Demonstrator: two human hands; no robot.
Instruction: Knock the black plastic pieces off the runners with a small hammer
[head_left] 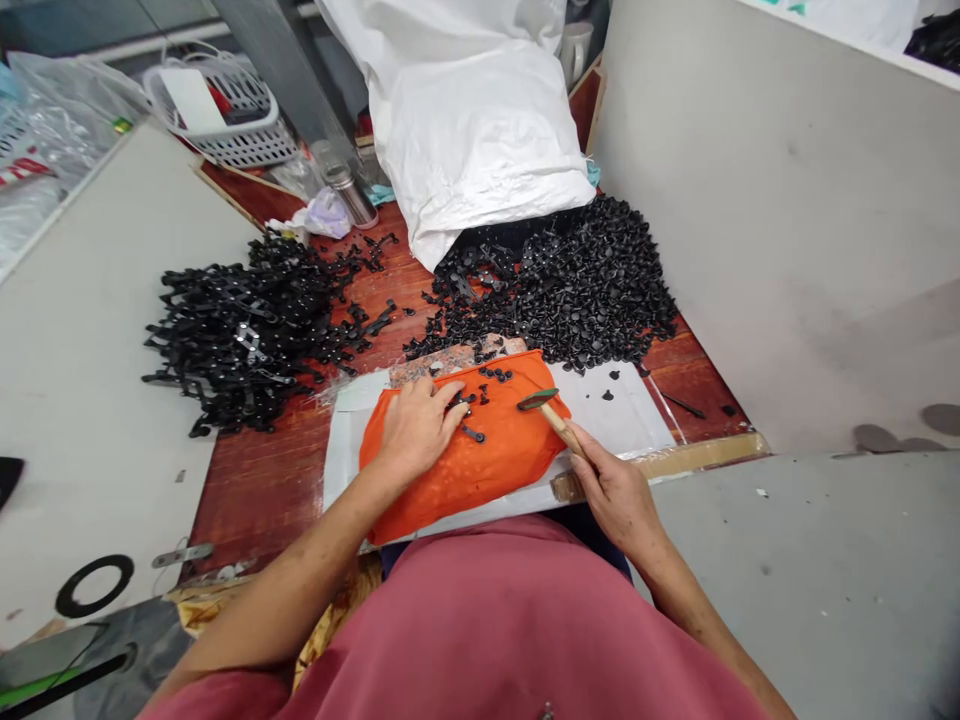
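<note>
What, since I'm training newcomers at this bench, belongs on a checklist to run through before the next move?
1. Hammer held by its handle: ok, the right grip is closed around it.
2. Hammer head clear of the left grip: ok, a gap shows between them.
3. Left grip holding a black piece: cannot tell, the fingers hide any contact.
4. Orange cloth free of loose pieces: not ok, several lie on it.
5. Firm surface under the cloth: cannot tell, the cloth covers it.
6. Right-hand heap within reach: probably ok, it lies just beyond the cloth.
</note>
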